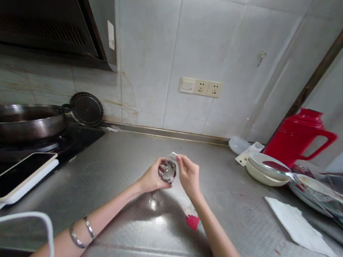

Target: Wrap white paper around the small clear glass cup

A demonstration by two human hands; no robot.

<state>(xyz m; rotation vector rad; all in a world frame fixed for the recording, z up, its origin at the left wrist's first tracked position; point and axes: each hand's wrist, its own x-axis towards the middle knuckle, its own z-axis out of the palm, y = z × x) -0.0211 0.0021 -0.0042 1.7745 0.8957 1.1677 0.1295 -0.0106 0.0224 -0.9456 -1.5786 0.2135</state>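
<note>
My left hand [152,179] is wrapped round a small shiny round container [168,172], dark and silvery with some reddish patches; its exact kind does not show. The container is held just above the steel counter [117,224], its round face turned toward me. At its upper edge, my right hand [189,175] pinches a small whitish, translucent piece [173,156] between thumb and fingertips. Whether that piece is joined to the container I cannot tell. A small red and clear wrapper [191,221] lies on the counter, close to my right forearm.
To the left, a large pan [16,123] sits on the black stove, near a phone [14,175] with a white cable. A red thermos jug [300,136], stacked bowls [267,169], plates [321,191] and a white paper napkin [301,227] are on the right. Sockets [201,87] are on the tiled wall.
</note>
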